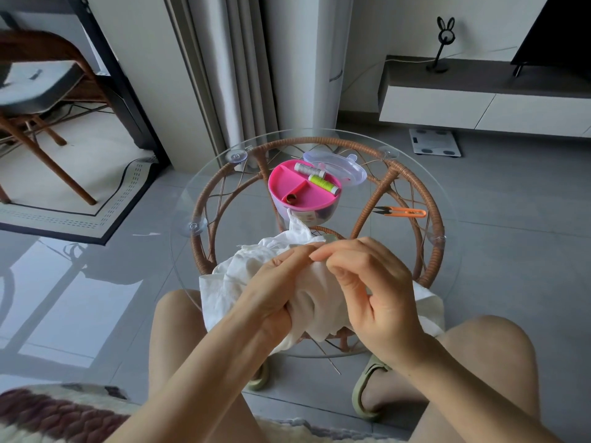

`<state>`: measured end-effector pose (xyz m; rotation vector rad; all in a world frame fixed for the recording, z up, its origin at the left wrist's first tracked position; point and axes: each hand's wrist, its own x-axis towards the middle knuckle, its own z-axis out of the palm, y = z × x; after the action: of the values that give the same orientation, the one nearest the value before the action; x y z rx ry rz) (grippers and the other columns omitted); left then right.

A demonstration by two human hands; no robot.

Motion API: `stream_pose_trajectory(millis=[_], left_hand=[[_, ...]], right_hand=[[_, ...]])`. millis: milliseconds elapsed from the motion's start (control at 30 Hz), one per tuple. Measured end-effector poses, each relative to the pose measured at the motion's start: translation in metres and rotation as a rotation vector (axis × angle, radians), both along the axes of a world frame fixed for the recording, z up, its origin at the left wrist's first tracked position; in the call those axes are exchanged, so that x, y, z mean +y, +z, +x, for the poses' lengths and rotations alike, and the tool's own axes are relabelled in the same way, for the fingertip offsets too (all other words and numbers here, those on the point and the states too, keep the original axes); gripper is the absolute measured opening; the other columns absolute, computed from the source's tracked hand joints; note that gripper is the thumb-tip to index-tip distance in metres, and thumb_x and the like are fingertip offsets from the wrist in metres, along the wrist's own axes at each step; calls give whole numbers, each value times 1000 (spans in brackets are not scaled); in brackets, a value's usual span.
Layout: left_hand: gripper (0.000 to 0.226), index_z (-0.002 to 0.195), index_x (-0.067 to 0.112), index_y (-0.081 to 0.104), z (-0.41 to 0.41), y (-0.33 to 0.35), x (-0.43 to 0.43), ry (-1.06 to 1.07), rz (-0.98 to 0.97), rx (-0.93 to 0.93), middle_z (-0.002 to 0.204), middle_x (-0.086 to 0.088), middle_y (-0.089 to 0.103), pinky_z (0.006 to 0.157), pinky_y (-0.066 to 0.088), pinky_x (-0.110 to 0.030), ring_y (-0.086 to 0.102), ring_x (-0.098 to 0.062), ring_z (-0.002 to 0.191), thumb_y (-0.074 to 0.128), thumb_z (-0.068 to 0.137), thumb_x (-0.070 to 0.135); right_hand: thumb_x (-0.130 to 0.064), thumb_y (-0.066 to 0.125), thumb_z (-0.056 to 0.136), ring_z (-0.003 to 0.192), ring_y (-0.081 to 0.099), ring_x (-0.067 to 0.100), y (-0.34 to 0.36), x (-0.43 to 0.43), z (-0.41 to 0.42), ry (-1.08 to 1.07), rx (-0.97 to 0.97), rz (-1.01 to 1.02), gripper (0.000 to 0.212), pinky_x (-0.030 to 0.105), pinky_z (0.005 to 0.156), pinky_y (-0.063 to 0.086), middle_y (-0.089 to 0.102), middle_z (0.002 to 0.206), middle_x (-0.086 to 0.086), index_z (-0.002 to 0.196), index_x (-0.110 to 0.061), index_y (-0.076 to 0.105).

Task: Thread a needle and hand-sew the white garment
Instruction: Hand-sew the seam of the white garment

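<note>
At 6 o'clock on the round glass worktop, the left hand grips the crumpled white garment, fingers curled into it. The right hand pinches its top fold (any needle is too small to tell). Toward 12 sits a glossy pink sewing box holding two thread spools, its clear lid behind. Orange snips lie at 3.

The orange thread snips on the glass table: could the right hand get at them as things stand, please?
Probably yes: the orange thread snips lie in the open on the glass table beyond the right hand, nothing between. That hand pinches the white garment, though, and would have to let go.
</note>
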<state>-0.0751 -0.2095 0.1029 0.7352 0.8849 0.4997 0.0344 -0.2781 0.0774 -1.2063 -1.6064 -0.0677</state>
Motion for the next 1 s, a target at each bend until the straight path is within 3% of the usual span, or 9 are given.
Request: stream_pose_trajectory(millis=[67, 200, 300, 433, 533, 733, 800, 900, 1000], left_hand=[[14, 75, 11, 70, 0, 1, 0, 2, 7, 1, 65, -7, 66, 51, 52, -21, 65, -13, 58, 61, 85, 15], [24, 70, 15, 70, -2, 0, 0, -48, 80, 95, 65, -6, 67, 52, 50, -25, 65, -14, 58, 60, 88, 29], [26, 72, 18, 68, -5, -1, -1, -37, 156, 137, 69, -4, 65, 57, 46, -28, 61, -18, 63, 59, 87, 37], [22, 74, 14, 62, -13, -1, 3, -72, 360, 150, 68, -4, 60, 64, 41, -28, 55, -17, 67, 71, 69, 33], [19, 73, 10, 70, -17, 4, 5, -211, 338, 175, 74, -12, 63, 67, 41, -31, 57, -22, 70, 75, 68, 28], [50, 91, -8, 68, -12, 5, 4, -254, 256, 192, 80, -19, 66, 66, 46, -34, 60, -29, 72, 77, 58, 30], [42, 88, -8, 68, -8, 4, 4, -216, 237, 221, 77, -18, 65, 61, 46, -31, 60, -27, 68, 79, 62, 24], [7, 73, 3, 72, -2, 3, 2, -157, 246, 264, 68, -14, 64, 57, 46, -28, 58, -23, 61, 74, 72, 10], [21, 56, 13, 70, 2, -2, -2, -74, 277, 292, 61, -10, 60, 57, 43, -28, 54, -21, 60, 68, 75, 6]], right_hand=[[-22, 42, 100, 80, 55, 0, 1, -2, -1, 53, 107, -50, 15, 25, 73, 50, 68, 89, 7, 101, -14, 55], [-22, 43, 100, 66, 58, 11, 1, -3, 2, 51, 194, -101, 16, 31, 68, 51, 64, 75, 8, 102, -14, 56], [-25, 42, 100, 76, 59, 12, 0, -3, 5, 27, 189, -88, 15, 30, 75, 51, 64, 89, 5, 101, -16, 55], [-25, 47, 98, 90, 53, 5, -6, -6, 11, -54, 132, -52, 13, 17, 78, 45, 52, 97, 0, 96, -15, 56], [-23, 49, 97, 86, 51, 7, -11, -11, 14, -77, 93, -39, 11, 14, 76, 43, 49, 93, 0, 96, -15, 56], [-23, 52, 97, 76, 51, 15, -13, -15, 14, -38, 27, -25, 8, 23, 68, 46, 48, 92, 0, 96, -16, 56], [-24, 52, 97, 74, 50, 16, -13, -15, 14, -30, -10, -20, 9, 24, 65, 45, 48, 93, 0, 97, -17, 57], [-20, 54, 95, 75, 49, 15, -15, -14, 14, -21, -82, -11, 4, 22, 65, 44, 50, 95, 1, 98, -17, 56], [-13, 55, 92, 83, 51, 15, -19, -13, 16, -27, -146, 10, 8, 24, 70, 47, 52, 102, 1, 99, -16, 54]])
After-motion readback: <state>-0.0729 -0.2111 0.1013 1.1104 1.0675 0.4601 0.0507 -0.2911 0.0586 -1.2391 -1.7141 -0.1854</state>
